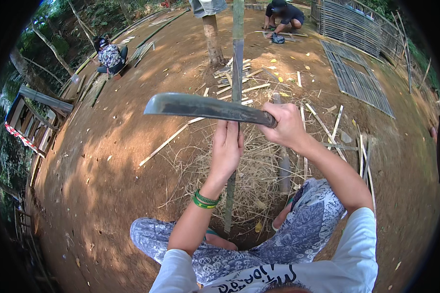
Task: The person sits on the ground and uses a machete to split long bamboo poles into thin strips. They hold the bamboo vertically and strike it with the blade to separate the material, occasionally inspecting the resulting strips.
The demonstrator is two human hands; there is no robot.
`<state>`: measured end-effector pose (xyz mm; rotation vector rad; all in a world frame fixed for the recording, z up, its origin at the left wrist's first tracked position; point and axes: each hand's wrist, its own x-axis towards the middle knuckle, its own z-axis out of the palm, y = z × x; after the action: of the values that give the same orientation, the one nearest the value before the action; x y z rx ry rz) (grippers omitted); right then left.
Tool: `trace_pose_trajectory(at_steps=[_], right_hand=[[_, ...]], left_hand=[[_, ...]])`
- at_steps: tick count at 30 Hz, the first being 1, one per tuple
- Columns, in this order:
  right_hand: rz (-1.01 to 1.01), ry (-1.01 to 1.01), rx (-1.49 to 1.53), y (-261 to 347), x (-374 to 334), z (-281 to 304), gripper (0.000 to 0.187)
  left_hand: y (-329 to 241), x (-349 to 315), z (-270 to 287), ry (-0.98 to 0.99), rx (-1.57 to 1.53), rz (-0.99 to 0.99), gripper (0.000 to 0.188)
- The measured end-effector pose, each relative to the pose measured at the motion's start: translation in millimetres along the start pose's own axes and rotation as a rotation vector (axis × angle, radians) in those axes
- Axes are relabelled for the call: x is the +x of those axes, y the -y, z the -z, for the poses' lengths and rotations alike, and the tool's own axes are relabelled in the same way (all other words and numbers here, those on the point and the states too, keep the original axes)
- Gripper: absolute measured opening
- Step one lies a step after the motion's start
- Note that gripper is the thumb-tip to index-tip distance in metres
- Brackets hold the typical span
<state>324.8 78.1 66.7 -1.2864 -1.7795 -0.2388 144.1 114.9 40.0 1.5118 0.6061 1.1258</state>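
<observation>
My right hand [284, 125] is wrapped round the handle of a machete [200, 106]. Its broad dark blade points left and lies across a long upright bamboo strip [237, 63], hiding a short stretch of it. Just below the blade, my left hand [227, 149] grips the strip, its fingertips partly covered by the blade. The strip's lower end reaches down between my legs, over a heap of thin bamboo shavings [254, 171]. A green band circles my left wrist.
Split bamboo pieces [239, 80] lie piled by a tree trunk [212, 39]. Loose slats [327, 127] are scattered to the right of the shavings. A bamboo lattice panel [359, 78] rests at the far right. Two people [111, 56] [283, 19] crouch farther off.
</observation>
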Motion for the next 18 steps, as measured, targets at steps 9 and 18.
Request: trace_pose_trajectory(at_steps=[9, 18], right_hand=[[0.129, 0.097, -0.24, -20, -7, -11, 0.019], [0.243, 0.142, -0.336, -29, -5, -12, 0.031]], left_hand=[[6, -7, -8, -0.009, -0.075, 0.116, 0.032], [7, -21, -9, -0.038, -0.196, 0.274, 0.04]])
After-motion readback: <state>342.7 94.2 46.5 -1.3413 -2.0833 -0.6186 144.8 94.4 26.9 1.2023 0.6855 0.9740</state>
